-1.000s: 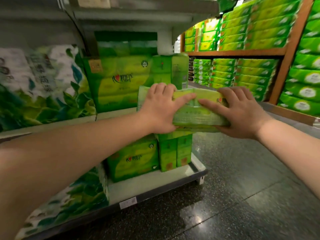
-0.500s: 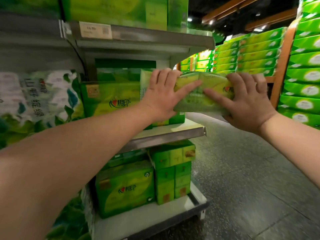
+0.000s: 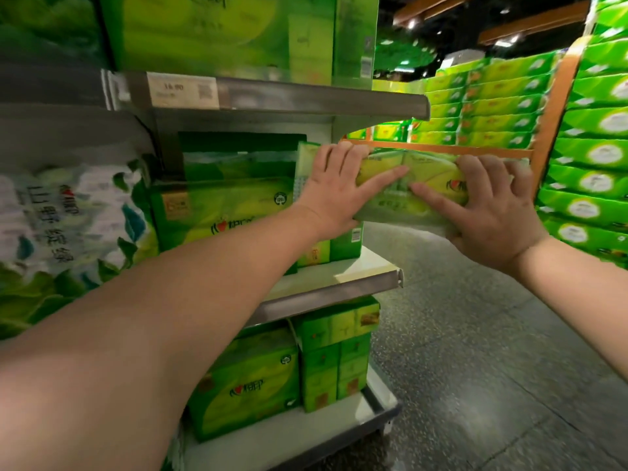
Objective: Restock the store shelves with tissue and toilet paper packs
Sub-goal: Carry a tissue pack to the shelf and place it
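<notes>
at the shelf end: a tissue pack (image 3: 413, 185) is held up level with the middle shelf (image 3: 343, 283).
hands: left hand (image 3: 343, 192) and right hand (image 3: 489, 212) each grip an end, fingers curled over it.
change: pack raised from lower down, so placing looks close.
unclear: blur hides the pack's far edge, perhaps touching the shelved packs (image 3: 221, 212).

price tag (image 3: 183, 93) "16.90", white pack (image 3: 51, 219) "山野"

Metal shelving unit (image 3: 326, 287) — middle shelf: green tissue packs (image 3: 221, 215) reaching almost to its right end. Bottom shelf (image 3: 289, 433): a large green pack (image 3: 248, 382) beside stacked smaller packs (image 3: 336, 355) near the right edge. Top shelf (image 3: 306, 100) — green packs above a price label (image 3: 183, 91).
</notes>
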